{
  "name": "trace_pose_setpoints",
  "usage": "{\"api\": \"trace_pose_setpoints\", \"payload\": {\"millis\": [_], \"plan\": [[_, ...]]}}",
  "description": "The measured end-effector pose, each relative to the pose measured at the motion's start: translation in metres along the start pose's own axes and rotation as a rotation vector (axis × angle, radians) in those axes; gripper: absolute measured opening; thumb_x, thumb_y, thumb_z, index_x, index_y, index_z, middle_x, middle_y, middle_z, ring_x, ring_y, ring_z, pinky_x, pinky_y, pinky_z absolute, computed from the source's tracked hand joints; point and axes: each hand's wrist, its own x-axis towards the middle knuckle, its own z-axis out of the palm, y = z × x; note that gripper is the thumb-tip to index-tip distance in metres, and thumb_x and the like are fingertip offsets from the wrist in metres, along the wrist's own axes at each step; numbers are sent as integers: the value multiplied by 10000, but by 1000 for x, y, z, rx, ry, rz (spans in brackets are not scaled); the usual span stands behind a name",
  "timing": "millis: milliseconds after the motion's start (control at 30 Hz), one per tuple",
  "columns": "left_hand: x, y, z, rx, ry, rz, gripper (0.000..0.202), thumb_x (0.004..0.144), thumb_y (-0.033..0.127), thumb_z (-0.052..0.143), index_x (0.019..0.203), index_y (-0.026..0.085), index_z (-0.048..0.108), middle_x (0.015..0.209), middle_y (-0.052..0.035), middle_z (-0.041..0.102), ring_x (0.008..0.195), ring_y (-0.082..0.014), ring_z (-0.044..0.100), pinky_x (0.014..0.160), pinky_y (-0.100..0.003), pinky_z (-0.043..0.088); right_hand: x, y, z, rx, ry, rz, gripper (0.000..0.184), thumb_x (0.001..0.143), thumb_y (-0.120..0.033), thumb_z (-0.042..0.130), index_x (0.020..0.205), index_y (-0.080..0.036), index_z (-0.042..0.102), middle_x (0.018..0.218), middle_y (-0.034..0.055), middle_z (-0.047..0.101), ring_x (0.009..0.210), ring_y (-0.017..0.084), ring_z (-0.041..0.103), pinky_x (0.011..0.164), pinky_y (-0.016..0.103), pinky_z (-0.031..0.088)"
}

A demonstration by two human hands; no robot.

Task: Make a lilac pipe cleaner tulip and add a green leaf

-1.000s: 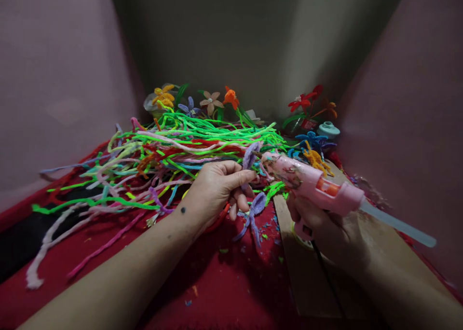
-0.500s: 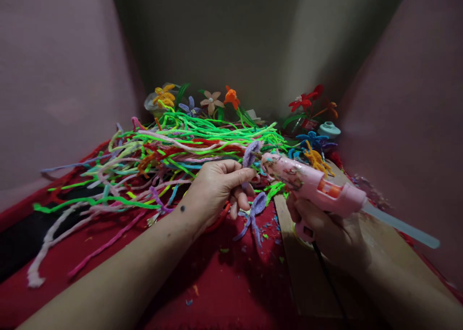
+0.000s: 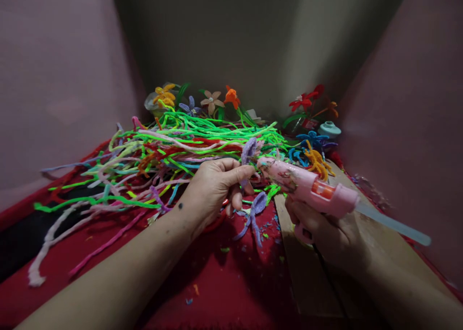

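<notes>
Gripped in the right hand [image 3: 321,228], the pink glue gun [image 3: 306,183] had shifted slightly leftward, pointing lower on the lilac petal [image 3: 249,150] the left hand [image 3: 215,185] pinched before the fuzzy strands [image 3: 217,135], so gluing apparently continued.

Glue gun [image 3: 304,178]: pink, nose smeared brown, orange showing in the cutout. Glue stick [image 3: 394,223]: milky, translucent. Held petal [image 3: 248,151]: lilac. Loose petal [image 3: 258,202]: lilac too. Stems [image 3: 217,130]: neon green on top, pink, white, red, yellow and teal mixed in. Cloth [image 3: 217,291]: deep red, flecked with blue and green scraps [image 3: 265,235]. Board [image 3: 302,281]: tan. Back flowers [image 3: 211,102]: amber, periwinkle, beige, orange, red with white centre. Near flower [image 3: 313,139]: blue. Cap [image 3: 329,130]: mint. Side walls [image 3: 54,79]: mauve. Back wall [image 3: 224,35]: dark grey.
</notes>
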Motion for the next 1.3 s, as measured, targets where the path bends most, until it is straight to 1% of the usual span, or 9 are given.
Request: {"api": "trace_pose_setpoints", "payload": {"millis": [200,400,533,667,900,1033,1100,1200,1300], "plan": [[-1,1,1,-17,-4,6,251,731,331,658,604,131,575,553,-12,639,254,-57,442,239,-157,303,-2,3,-1,30,-21,43,235,832,-322,548,631,-202,534,476,-33,428,405,83,394,359,211,332],[-1,1,1,-17,4,-18,263,721,332,663,581,131,567,529,-10,629,248,-55,435,236,-151,283,-6,11,0,88,17,114,239,830,-358,562,664,-199,494,565,-22,498,478,90,437,411,209,381],[-1,1,1,-24,-10,-42,249,716,325,670,589,137,566,496,9,600,254,-65,441,235,-158,312,-7,12,2,137,65,147,184,829,-345,566,721,-200,528,576,-17,504,476,97,451,385,207,370],[-1,1,1,-29,-9,-35,253,717,327,670,587,136,564,494,4,600,250,-70,440,227,-163,307,-6,9,2,148,55,131,131,824,-324,572,769,-207,551,597,-12,522,473,100,458,378,208,379],[0,1,1,-30,-13,-37,249,719,330,667,601,135,565,498,-1,609,249,-68,438,233,-163,312,-6,8,0,114,46,102,142,808,-303,578,723,-198,537,604,-9,509,498,105,466,383,208,382],[1,-1,0,-38,-6,-25,244,707,332,675,617,135,563,512,-8,623,250,-72,444,229,-165,305,-5,8,0,153,-14,88,190,815,-321,572,683,-197,514,553,-32,451,459,83,415,389,204,378],[0,-1,0,-31,-17,-18,257,709,346,674,615,134,564,504,-7,618,251,-71,443,230,-165,303,-5,8,0,198,-28,120,175,818,-324,571,706,-202,515,545,-40,423,436,73,384,365,196,356],[0,0,0,-18,-12,-33,259,707,349,675,610,138,560,494,-2,613,257,-72,449,235,-163,305,-6,10,0,208,-8,176,156,814,-324,578,731,-206,516,568,-33,436,426,72,379,339,196,327],[-1,2,1,-10,-5,-51,253,700,339,678,598,146,551,486,-1,614,246,-67,434,234,-164,301,-6,10,1,162,32,147,124,824,-316,552,771,-205,537,556,-28,447,412,81,379,323,205,319]]}}
